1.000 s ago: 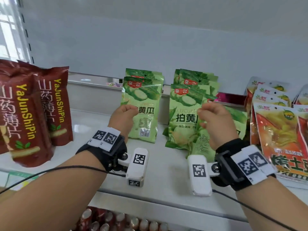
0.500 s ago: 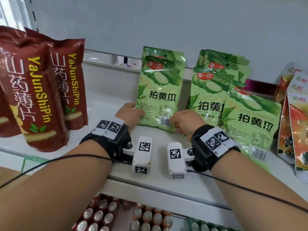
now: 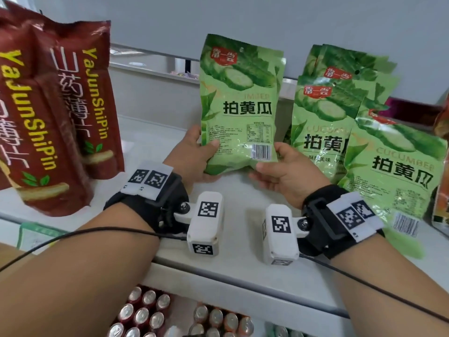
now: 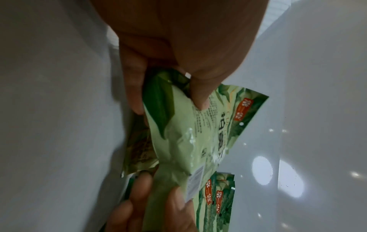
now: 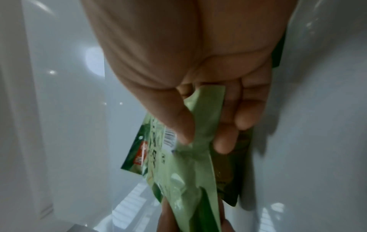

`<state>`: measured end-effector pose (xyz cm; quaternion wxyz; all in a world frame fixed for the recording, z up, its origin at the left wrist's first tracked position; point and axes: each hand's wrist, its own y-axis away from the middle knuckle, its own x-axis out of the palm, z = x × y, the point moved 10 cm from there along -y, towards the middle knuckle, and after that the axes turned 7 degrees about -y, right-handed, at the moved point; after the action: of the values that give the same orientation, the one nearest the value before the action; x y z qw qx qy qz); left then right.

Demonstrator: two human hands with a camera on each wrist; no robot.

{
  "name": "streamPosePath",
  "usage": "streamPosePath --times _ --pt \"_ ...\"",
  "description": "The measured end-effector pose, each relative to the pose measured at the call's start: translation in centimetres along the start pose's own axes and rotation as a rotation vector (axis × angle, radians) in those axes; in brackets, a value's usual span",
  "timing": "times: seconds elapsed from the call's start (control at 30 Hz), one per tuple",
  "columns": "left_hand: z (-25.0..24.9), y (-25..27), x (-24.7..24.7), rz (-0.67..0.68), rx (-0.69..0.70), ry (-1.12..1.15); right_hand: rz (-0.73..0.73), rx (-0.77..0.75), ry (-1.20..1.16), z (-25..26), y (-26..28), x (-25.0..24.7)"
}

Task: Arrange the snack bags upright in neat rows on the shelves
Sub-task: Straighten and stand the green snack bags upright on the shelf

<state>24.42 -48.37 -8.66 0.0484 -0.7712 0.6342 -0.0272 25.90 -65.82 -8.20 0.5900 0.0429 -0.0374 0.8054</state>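
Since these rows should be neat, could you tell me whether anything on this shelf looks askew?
Yes: the front green cucumber snack bag at the right leans back, tilted and offset from the bags behind it. The left hand and right hand hold another green bag upright.

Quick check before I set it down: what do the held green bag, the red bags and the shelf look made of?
Green bag: thin glossy plastic film, judging by the crinkles and glare near its barcode; both hands pinch its bottom corners.
Red bags: similar plastic film, shiny, with soft highlights and puffed sides.
Shelf: smooth white, semi-gloss; probably painted metal, since it mirrors the lights, but laminate is possible.
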Motion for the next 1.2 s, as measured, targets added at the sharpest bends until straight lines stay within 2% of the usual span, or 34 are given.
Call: streamPosePath --times 0.23,0.43,0.6,0.67,0.77,1.03,1.2 --pt "-0.2 0.0 -0.5 -0.032 0.052 -0.107 -0.008 0.047 0.061 -0.4 -0.4 -0.4" --pt "-1.1 0.3 -0.4 -0.028 0.123 -0.08 0.022 0.11 0.105 -0.5 -0.8 -0.8" --pt "-1.3 0.4 -0.7 -0.043 0.137 -0.074 0.038 0.058 0.107 -0.4 -0.7 -0.7" --pt "-1.3 0.4 -0.9 -0.055 0.151 -0.081 0.051 0.029 0.021 0.0 -0.6 -0.5" --pt "-1.4 0.4 -0.7 -0.027 0.173 -0.086 0.091 0.0 -0.202 0.7 -0.7 -0.2" --pt "-1.5 0.7 0.5 0.101 0.212 -0.01 0.042 -0.046 -0.175 1.0 -1.0 -1.0" --pt "-1.4 0.8 1.2 0.157 0.165 -0.021 0.012 -0.085 -0.231 1.6 -0.9 -1.7"
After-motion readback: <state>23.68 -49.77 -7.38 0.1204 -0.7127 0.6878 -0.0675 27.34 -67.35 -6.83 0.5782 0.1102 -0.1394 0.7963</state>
